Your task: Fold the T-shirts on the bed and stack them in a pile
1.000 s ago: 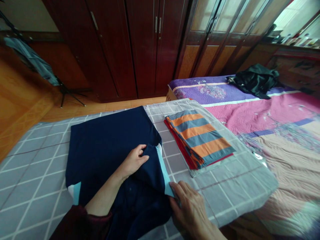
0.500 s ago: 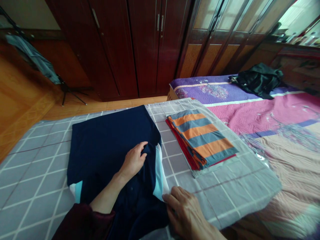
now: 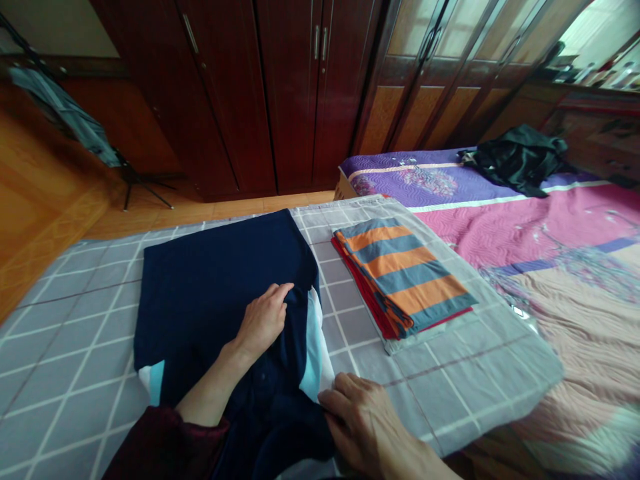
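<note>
1. View: head camera, looking forward and down over the work surface.
2. Main item: a navy-blue knit garment with pale-blue trim [image 3: 210,280], lying flat and partly folded at the near left of the surface, its trim edge showing on the right.
3. Left hand [image 3: 263,320]: bare, resting on the navy garment near its middle, fingers together and slightly curved; whether it pinches the fabric cannot be told. A dark maroon sleeve [image 3: 160,443] covers the forearm near the wrist's far end.
4. Right hand [image 3: 365,423]: bare, at the near right edge of the garment, fingers closed to a narrow curve against the fabric; a firm hold cannot be confirmed.
5. Support: a grey checked cloth mat [image 3: 85,360], under the garment.
6. Neighbouring item: a folded orange-and-grey striped cloth with red layers beneath [image 3: 403,280], on the mat just right of the garment.
7. Surroundings: a pink-and-purple quilted bedcover [image 3: 540,227] to the right; a crumpled black garment [image 3: 520,160] on it, far right; a dark-wood wardrobe [image 3: 295,100] along the far side.
</note>
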{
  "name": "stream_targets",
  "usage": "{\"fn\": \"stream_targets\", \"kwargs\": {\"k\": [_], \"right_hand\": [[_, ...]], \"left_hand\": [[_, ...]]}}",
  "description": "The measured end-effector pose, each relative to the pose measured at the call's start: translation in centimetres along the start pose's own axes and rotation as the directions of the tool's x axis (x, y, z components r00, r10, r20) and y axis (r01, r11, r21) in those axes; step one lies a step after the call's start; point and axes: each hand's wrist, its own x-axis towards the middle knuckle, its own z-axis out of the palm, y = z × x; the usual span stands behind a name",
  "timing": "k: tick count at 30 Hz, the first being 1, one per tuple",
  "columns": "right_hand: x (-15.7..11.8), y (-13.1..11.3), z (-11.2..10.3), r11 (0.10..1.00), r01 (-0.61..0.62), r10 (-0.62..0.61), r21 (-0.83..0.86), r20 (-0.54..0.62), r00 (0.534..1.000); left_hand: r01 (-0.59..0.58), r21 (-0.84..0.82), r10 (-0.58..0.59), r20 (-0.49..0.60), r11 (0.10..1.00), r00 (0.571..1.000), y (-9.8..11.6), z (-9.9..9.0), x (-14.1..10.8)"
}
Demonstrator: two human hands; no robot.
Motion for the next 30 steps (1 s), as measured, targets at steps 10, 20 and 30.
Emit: {"fn": "stream_targets", "kwargs": {"k": [10, 20, 30], "right_hand": [[0.1, 0.0, -0.1, 0.992, -0.123, 0.122, 0.017, 0.029, 0.992], [0.2, 1.2, 0.6, 0.948, -0.266, 0.242, -0.174, -0.147, 0.959], [-1.3, 0.8, 1.9, 0.933, -0.265, 0.231, -0.241, -0.160, 0.960]], "left_hand": [[-0.074, -0.011, 0.074, -0.063, 0.997, 0.995, 1.1, 1.4, -0.1], [-0.256, 0.003, 0.256, -0.095, 0.967, 0.962, 2.5, 1.2, 2.3], [-0.316, -0.056, 0.318, 0.037, 0.947, 0.947, 4.8, 2.6, 6.2]]}}
